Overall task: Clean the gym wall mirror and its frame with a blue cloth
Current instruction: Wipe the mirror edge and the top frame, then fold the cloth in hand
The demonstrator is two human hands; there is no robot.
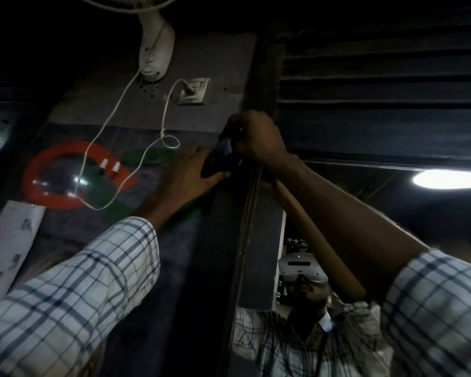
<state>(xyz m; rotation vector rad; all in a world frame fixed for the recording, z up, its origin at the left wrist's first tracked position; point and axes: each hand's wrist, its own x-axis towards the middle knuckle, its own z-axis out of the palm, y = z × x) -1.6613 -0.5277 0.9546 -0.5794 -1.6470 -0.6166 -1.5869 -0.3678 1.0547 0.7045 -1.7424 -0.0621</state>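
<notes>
The crumpled blue cloth (pixel 227 146) sits at the top left corner of the dark mirror frame (pixel 249 219), bunched in the right hand's (pixel 256 140) curled grip. The left hand (pixel 191 172), fingers spread straight, touches its lower folds beside the wall mirror (pixel 392 191).

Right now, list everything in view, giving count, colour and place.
blue cloth: one, blue, bunched at the frame's top
mirror frame: one, dark, vertical strip at centre
mirror: one, right of the frame, reflecting the person and a ceiling light
wall fan: one, white, top left
cord: one, white, hanging in loops below the fan
socket: one, white, on the wall right of the fan
ring graphic: one, red, left wall
slats: several, dark, upper right
left hand: one, beside the cloth; grip unclear
right hand: one, grips the cloth
</notes>
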